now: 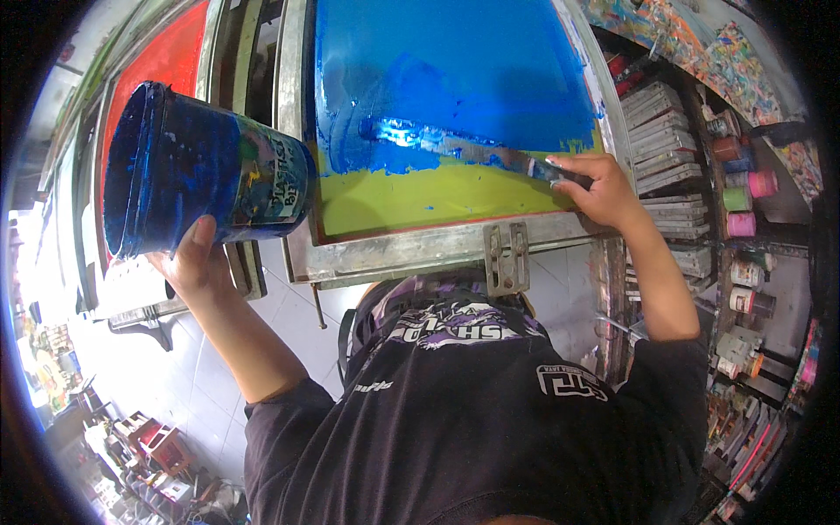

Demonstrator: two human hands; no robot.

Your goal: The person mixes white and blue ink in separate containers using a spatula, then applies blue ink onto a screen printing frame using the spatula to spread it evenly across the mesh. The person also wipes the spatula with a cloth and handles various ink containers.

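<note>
My left hand is closed around a plastic ink bucket, thumb on its near side. The bucket lies tipped sideways, its blue-smeared mouth turned to the left. In my right hand is an ink spatula, gripped by its handle. Its long blade points left and carries wet blue ink, low over the printing screen. Thick blue ink covers the far part of that screen. A yellow-green strip of mesh shows along the near side, inside the metal screen frame. Whether the blade touches the mesh I cannot tell.
A metal hinge clamp sits on the frame's near edge, close to my body. Another screen with red ink stands at the left, behind the bucket. Shelves at the right hold stacked bars and several ink jars.
</note>
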